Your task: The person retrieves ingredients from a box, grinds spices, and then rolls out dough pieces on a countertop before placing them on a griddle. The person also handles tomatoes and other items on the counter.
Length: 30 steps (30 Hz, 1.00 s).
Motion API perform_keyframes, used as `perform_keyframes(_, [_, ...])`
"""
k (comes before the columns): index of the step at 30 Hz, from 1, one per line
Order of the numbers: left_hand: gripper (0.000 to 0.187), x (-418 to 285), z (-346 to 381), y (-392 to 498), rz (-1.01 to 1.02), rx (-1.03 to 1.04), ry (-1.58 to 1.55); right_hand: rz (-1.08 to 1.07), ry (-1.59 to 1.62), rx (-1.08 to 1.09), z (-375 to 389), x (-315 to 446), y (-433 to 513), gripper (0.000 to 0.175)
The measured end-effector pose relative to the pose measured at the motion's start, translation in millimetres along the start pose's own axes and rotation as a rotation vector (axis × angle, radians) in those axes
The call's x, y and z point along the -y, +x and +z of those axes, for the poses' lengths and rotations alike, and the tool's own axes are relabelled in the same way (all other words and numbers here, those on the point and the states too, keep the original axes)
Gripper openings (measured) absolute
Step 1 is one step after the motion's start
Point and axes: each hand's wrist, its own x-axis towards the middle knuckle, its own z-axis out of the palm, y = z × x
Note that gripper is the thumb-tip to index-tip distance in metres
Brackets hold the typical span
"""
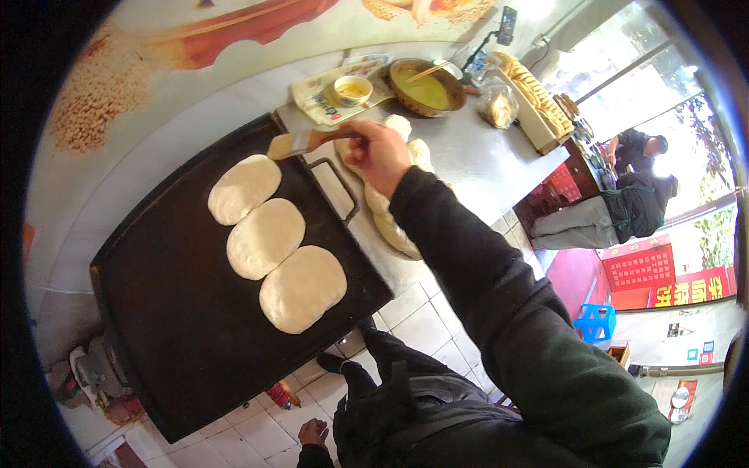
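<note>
My right hand [379, 153] grips the wooden handle of a flat pastry brush [304, 143]. The bristles hang over the far corner of a black griddle plate [175, 281], just beside the first of three flat dough rounds [246, 188]. The middle round [266, 238] and the nearest round [303, 289] lie in a row with it, pale and close together. Below and behind my right hand, pieces of raw dough [391, 228] rest on the steel worktop [480, 158], partly hidden by my arm. My left hand [314, 433] hangs low by my side, apparently empty.
A bowl of yellowish liquid [430, 88] with chopsticks and a small bowl [353, 90] stand at the back. A plastic bag [497, 108], a tray of baked flatbreads [529, 93] and a phone on a stand [507, 26] are beyond. Another person [620, 205] works near the window.
</note>
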Motion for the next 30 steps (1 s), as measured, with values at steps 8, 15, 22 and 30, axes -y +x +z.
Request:
perform_keyframes(8, [0.031, 25, 22, 10, 0.528, 0.177, 0.404, -0.222, 0.005, -0.296, -92, 98, 39, 0.02])
perform_keyframes(15, [0.031, 45, 111, -37, 0.357, -0.022, 1.782, -0.086, -0.23, -0.198, -128, 49, 204, 0.01])
perform_keyframes(22, [0.038, 27, 209, -78, 1.059, -0.135, 1.309, 0.232, -0.114, 0.018, -155, 66, 178, 0.035])
perform_keyframes(30, [0.015, -140, 406, -207, 1.011, -0.033, 0.224, 0.262, -0.506, -0.059, -380, 143, 37, 0.031])
